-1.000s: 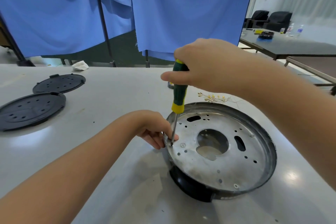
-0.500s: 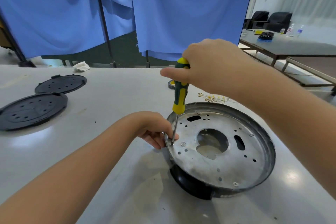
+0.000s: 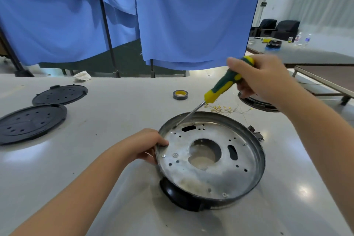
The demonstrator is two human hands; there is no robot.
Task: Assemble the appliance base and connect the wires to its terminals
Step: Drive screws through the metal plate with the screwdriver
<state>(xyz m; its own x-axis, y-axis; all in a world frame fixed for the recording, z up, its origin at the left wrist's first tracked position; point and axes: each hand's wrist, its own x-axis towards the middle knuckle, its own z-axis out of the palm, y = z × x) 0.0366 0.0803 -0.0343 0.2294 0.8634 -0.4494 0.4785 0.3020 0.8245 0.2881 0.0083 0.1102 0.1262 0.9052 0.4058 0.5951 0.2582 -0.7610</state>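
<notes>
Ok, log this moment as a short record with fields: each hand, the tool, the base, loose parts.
left hand: grips the metal base's left rim
right hand: holds the screwdriver by its handle
screwdriver: tilted, tip near the base's far-left rim
metal base: on the table, plate with holes facing up
loose parts: wires, tape roll, two black covers

Left arm: bare forearm reaches in from the lower left, angled up toward the centre.
Left hand [image 3: 148, 144]: fingers curled over a metal rim, thumb on top, gripping it.
Right arm: bare forearm enters from the right edge, raised.
Right hand [image 3: 262, 77]: held high, fingers wrapped around a tool handle that slants down to the left.
</notes>
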